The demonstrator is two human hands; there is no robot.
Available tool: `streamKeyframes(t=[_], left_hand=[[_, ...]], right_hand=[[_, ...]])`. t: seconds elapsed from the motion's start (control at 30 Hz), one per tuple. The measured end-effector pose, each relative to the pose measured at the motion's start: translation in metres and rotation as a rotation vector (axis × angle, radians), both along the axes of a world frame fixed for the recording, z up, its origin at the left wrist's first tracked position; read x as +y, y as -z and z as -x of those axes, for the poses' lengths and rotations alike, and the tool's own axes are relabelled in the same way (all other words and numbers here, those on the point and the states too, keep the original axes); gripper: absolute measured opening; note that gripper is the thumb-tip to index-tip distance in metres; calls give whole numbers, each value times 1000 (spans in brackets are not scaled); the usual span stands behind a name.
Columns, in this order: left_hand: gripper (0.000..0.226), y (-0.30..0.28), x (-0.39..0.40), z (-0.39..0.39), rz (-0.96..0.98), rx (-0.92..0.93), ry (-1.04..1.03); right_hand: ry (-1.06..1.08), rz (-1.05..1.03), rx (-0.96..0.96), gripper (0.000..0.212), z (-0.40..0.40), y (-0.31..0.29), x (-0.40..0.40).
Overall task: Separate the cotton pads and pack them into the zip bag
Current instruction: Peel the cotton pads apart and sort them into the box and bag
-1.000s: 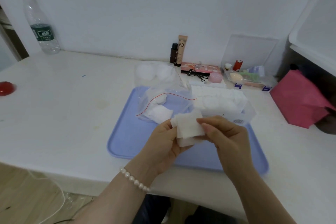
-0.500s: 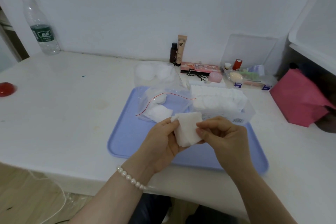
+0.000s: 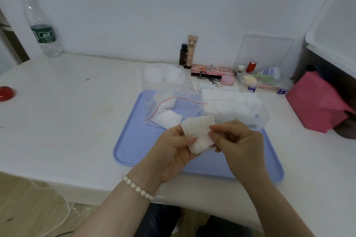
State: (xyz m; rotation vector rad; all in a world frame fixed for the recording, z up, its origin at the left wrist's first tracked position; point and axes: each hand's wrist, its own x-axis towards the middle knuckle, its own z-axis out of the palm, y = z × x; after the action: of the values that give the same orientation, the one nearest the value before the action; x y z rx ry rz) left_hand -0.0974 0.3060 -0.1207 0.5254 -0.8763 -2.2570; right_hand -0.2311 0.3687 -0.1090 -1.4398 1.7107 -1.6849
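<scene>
Fingers (image 3: 194, 136) of both hands pinch cotton pads (image 3: 200, 132)

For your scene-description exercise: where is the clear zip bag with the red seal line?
The clear zip bag lies on the blue tray's far-left part, left of the cotton-pad box.

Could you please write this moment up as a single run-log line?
step: separating pads | left hand: holds cotton pads | right hand: pinches pad edge | zip bag: on blue tray, some pads inside
</scene>
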Motion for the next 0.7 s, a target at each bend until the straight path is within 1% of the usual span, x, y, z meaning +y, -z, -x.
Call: streamKeyframes(t=[0.1, 0.13, 0.2, 0.27, 0.33, 0.4, 0.5, 0.6, 0.63, 0.7], left_hand=[[46, -1, -1, 0, -14, 7, -18], [47, -1, -1, 0, -16, 10, -23], [45, -1, -1, -2, 1, 5, -22], [45, -1, -3, -4, 40, -8, 0], [48, 0, -4, -6, 44, -9, 10], [49, 2, -5, -8, 40, -8, 15], [50, 3, -5, -10, 40, -4, 32], [52, 2, -6, -10, 33, -5, 37], [52, 2, -6, -10, 31, -5, 39], [54, 3, -6, -10, 28, -6, 42]], right_hand=[[149, 72, 408, 11, 1, 3, 1], [159, 110, 510, 18, 1, 5, 2], [95, 140, 624, 30, -1, 8, 5], [37, 114, 652, 35, -4, 9, 7], [5, 77, 622, 36, -2, 9, 8], [-21, 59, 592, 32, 1, 9, 7], [-51, 64, 600, 22, 5, 7, 7], [-60, 63, 604, 16, 6, 4, 6], [-57, 61, 611, 16, 6, 4, 5], [-58, 62, 622, 21, 7, 4, 5]])
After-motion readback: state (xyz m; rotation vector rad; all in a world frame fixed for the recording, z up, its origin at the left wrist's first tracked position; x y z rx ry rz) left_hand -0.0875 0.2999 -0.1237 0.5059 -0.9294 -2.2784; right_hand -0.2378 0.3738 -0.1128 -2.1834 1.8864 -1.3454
